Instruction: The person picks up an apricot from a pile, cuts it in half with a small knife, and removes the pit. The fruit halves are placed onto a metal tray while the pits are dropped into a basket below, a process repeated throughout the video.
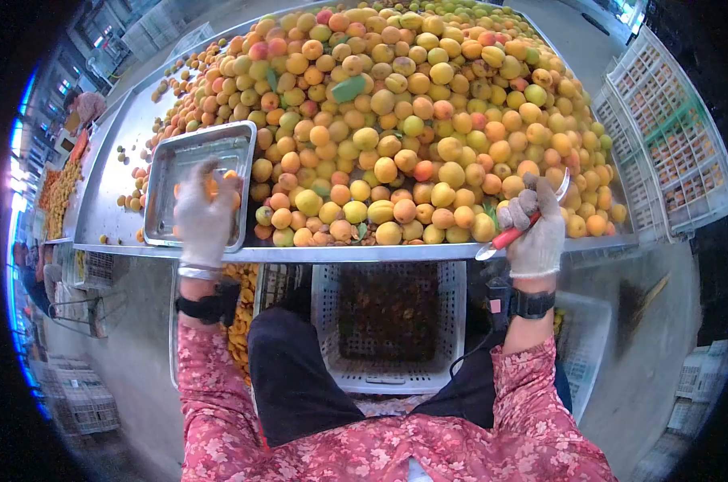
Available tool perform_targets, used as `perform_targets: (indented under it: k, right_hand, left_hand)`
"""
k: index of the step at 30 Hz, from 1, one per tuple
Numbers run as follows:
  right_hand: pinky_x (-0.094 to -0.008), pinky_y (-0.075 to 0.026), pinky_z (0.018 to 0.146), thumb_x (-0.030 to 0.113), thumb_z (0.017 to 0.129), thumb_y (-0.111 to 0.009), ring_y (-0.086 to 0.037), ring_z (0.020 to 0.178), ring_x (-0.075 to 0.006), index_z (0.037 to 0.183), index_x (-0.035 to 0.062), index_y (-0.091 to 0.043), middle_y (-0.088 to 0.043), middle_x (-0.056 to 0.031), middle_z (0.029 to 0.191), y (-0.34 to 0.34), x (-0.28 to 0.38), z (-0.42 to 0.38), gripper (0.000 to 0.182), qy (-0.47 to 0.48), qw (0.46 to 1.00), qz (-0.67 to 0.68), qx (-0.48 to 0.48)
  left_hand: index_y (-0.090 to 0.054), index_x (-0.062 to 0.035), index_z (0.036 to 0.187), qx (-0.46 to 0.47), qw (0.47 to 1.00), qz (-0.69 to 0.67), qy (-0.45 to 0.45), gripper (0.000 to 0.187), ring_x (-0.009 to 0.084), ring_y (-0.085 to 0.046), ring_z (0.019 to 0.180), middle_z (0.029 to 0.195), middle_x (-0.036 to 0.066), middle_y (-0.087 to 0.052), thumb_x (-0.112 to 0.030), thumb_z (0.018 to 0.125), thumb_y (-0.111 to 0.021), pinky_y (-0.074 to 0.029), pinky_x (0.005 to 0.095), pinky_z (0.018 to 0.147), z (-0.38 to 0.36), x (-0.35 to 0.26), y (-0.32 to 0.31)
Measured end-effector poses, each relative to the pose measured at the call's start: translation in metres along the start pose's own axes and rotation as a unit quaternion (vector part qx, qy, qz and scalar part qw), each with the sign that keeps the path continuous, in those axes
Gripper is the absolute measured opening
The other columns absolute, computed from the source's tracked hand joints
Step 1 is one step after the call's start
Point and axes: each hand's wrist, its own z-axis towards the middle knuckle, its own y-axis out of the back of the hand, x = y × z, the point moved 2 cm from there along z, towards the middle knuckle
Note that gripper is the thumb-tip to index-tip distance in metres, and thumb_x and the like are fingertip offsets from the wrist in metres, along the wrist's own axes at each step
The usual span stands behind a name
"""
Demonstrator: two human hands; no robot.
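Note:
My left hand (203,213), in a pale glove, is over a shallow metal tray (161,185) at the left of the fruit table. Motion smears its fingers; orange apricot pieces (212,188) show among them, and I cannot tell whether they are gripped. In my right hand (536,229), also gloved, the fingers wrap round a red-handled pitting tool (506,238). One curved metal end points up past the thumb, and a pale tip sticks out at lower left. Beyond both hands spreads a large heap of whole apricots (396,145), with a few green leaves (348,88) on it.
The metal table edge (364,253) runs across in front of my knees. Below it, between my legs, stands a white perforated crate (388,377) with dark contents. A container of cut orange fruit (242,321) is at lower left. Stacked crates (673,136) rise at the right.

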Motion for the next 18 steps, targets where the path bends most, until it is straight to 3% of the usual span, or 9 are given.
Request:
perform_targets:
  k: [3,5,7,10,13,14,18]
  right_hand:
    - [-0.0267,-0.031,0.051,0.026,0.096,-0.058,-0.032,0.048,-0.0084,0.103,0.004,-0.058,-0.036,0.0057,0.062,-0.002,-0.001,-0.001,0.023,-0.008,1.0,0.006,0.007]
    - [-0.0265,-0.03,0.048,0.027,0.096,-0.058,-0.031,0.048,-0.008,0.1,0.0046,-0.057,-0.035,0.0062,0.061,-0.005,0.0,-0.003,0.023,0.001,1.0,-0.011,0.025]
    - [-0.0266,-0.031,0.047,0.029,0.096,-0.058,-0.033,0.046,-0.0088,0.1,0.0047,-0.057,-0.038,0.0052,0.06,-0.003,-0.001,-0.004,0.025,-0.015,0.999,-0.032,0.004]
    - [-0.0256,-0.032,0.042,0.031,0.097,-0.053,-0.04,0.046,-0.0082,0.087,0.0091,-0.06,-0.042,0.0026,0.056,-0.001,-0.001,-0.008,0.025,0.0,0.99,-0.142,0.02]
    - [-0.0246,-0.033,0.041,0.026,0.098,-0.055,-0.043,0.045,-0.0087,0.101,0.0109,-0.059,-0.047,0.0032,0.061,-0.001,-0.005,-0.015,0.016,-0.018,0.983,-0.179,0.037]
    - [-0.0256,-0.032,0.04,0.022,0.097,-0.055,-0.04,0.043,-0.0098,0.104,0.0054,-0.059,-0.046,0.0023,0.058,-0.007,-0.008,-0.018,0.019,0.002,0.982,-0.19,0.001]
    - [-0.0225,-0.036,0.041,0.015,0.094,-0.061,-0.046,0.045,-0.0074,0.106,0.0077,-0.059,-0.051,0.0024,0.063,-0.015,-0.022,-0.02,0.013,-0.074,0.977,-0.195,0.036]
  left_hand:
    - [-0.067,-0.0088,0.106,0.188,0.949,-0.244,0.061,0.025,0.0268,-0.066,0.094,0.097,0.013,-0.067,-0.021,0.084,-0.069,-0.052,0.0351,0.081,-0.015,-0.046,-0.044]
    - [-0.068,-0.0084,0.099,0.277,0.936,-0.216,0.012,0.024,0.0291,-0.066,0.091,0.093,0.014,-0.067,-0.023,0.08,-0.072,-0.052,0.0374,0.079,-0.024,-0.094,-0.06]
    - [-0.066,-0.0085,0.101,0.284,0.936,-0.171,-0.117,0.03,0.033,-0.063,0.087,0.087,0.015,-0.065,-0.025,0.077,-0.073,-0.05,0.0412,0.077,-0.033,-0.135,-0.072]
    - [-0.059,-0.012,0.116,0.258,0.936,-0.15,-0.186,0.044,0.0358,-0.059,0.085,0.09,0.015,-0.061,-0.024,0.076,-0.072,-0.047,0.0451,0.074,-0.048,-0.156,-0.097]
    - [-0.058,-0.0135,0.12,0.313,0.924,-0.094,-0.197,0.049,0.0353,-0.057,0.088,0.094,0.014,-0.058,-0.016,0.071,-0.067,-0.046,0.0457,0.075,-0.049,-0.171,-0.11]
    - [-0.058,-0.0136,0.12,0.304,0.926,-0.082,-0.21,0.051,0.0346,-0.057,0.089,0.096,0.013,-0.058,-0.014,0.07,-0.067,-0.046,0.0451,0.076,-0.05,-0.174,-0.112]
    - [-0.058,-0.0135,0.118,0.302,0.923,-0.059,-0.232,0.051,0.0327,-0.058,0.09,0.099,0.012,-0.059,-0.011,0.068,-0.068,-0.046,0.0445,0.076,-0.045,-0.175,-0.115]
